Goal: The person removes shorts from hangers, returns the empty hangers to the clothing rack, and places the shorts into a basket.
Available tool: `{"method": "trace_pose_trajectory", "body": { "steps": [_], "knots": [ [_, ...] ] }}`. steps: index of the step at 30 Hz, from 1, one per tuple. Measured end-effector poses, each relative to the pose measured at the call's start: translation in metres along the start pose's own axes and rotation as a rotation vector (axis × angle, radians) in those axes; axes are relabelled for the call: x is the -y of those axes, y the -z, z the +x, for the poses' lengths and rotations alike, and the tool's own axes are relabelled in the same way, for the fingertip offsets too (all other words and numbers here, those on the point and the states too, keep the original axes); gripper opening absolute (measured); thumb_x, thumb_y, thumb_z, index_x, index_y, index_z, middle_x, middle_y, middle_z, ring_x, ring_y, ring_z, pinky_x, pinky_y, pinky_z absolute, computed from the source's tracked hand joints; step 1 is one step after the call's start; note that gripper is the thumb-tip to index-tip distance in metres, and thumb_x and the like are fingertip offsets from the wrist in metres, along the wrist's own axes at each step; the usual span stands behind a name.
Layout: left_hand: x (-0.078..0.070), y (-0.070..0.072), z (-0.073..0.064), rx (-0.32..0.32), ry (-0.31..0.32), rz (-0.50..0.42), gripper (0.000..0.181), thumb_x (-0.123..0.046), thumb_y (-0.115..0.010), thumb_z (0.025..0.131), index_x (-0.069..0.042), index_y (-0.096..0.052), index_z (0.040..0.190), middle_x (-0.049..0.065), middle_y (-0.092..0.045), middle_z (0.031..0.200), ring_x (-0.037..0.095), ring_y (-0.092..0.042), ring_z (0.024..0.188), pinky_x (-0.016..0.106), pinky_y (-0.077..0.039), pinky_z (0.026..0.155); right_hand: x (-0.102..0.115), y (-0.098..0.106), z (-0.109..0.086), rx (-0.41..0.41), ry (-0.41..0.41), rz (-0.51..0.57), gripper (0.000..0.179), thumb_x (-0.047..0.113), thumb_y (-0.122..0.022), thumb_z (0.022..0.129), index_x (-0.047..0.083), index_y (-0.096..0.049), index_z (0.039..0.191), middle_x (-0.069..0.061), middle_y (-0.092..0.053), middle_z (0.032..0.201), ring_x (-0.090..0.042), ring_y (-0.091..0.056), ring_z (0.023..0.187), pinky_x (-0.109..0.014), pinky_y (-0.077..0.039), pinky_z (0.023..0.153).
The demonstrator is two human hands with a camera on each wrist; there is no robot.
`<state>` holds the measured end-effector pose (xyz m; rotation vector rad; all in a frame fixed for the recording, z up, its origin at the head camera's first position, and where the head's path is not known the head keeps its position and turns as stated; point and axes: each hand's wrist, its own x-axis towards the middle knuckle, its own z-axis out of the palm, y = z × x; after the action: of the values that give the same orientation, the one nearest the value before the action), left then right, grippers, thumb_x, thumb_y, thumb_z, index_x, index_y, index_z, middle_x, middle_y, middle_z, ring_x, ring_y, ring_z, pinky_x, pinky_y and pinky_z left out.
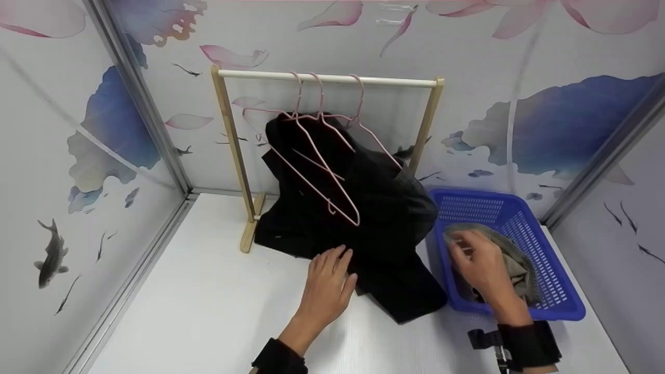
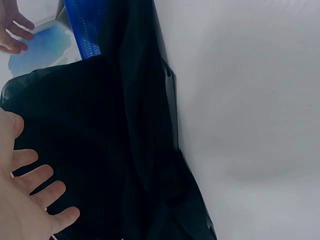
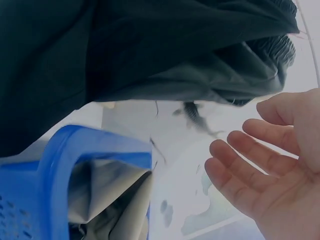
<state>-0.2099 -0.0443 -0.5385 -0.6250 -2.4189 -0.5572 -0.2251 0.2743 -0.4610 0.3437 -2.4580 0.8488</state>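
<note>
Three pink hangers (image 1: 321, 98) are hooked over the rail (image 1: 335, 78), presumably so the black clothing (image 1: 384, 218) is held up, while nothing is gripped by the left hand (image 1: 327, 283), fingers spread near it, or the right hand (image 1: 483, 262), loosely parted over the blue basket (image 1: 478, 195)

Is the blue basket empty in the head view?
No, a grey-beige cloth lies inside the blue basket.

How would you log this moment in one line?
left hand: near black clothing | right hand: above blue basket, holding nothing | pink hangers: hooked on white rail
</note>
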Motion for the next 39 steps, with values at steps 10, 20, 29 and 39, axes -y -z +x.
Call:
{"method": "trace_pose_trajectory", "body": {
  "steps": [10, 20, 29, 39],
  "knots": [
    [0.006, 0.012, 0.005, -0.018, 0.041, -0.074, 0.044, -0.026, -0.06, 0.105, 0.001, -0.06, 0.139, 0.015, -0.064, 0.133, 0.029, -0.059, 0.124, 0.047, -0.049, 0.105, 0.013, -0.004, 0.007, 0.068, -0.027, 0.096, 0.017, 0.001, -0.068, 0.098, 0.002, -0.074, 0.113, -0.011, -0.073, 0.108, -0.029, -0.072, 0.091, -0.03, -0.058, 0.077],
    [0.016, 0.025, 0.015, -0.058, 0.052, -0.067, 0.042, -0.025, -0.061, 0.104, 0.002, -0.063, 0.136, 0.016, -0.064, 0.132, 0.029, -0.061, 0.122, 0.046, -0.052, 0.101, 0.028, -0.008, 0.021, 0.099, -0.064, 0.194, 0.021, 0.005, -0.066, 0.1, 0.0, -0.072, 0.12, -0.011, -0.074, 0.11, -0.016, -0.07, 0.095, -0.024, -0.055, 0.082],
    [0.02, 0.034, 0.023, -0.061, 0.11, -0.177, 0.04, -0.023, -0.061, 0.104, 0.003, -0.063, 0.135, 0.017, -0.065, 0.132, 0.031, -0.062, 0.122, 0.047, -0.051, 0.104, 0.038, -0.015, 0.033, 0.048, -0.032, 0.346, 0.021, 0.001, -0.065, 0.1, -0.003, -0.072, 0.119, -0.016, -0.075, 0.106, 0.005, -0.065, 0.091, -0.01, -0.049, 0.08],
    [0.024, 0.044, 0.03, -0.079, 0.162, -0.27, 0.039, -0.021, -0.061, 0.104, 0.004, -0.063, 0.134, 0.018, -0.064, 0.132, 0.032, -0.061, 0.124, 0.048, -0.05, 0.105, 0.057, -0.012, 0.047, 0.043, -0.065, 0.41, 0.022, 0.006, -0.063, 0.103, -0.001, -0.072, 0.121, -0.017, -0.075, 0.11, 0.0, -0.068, 0.095, -0.01, -0.05, 0.085]
  ]
}}
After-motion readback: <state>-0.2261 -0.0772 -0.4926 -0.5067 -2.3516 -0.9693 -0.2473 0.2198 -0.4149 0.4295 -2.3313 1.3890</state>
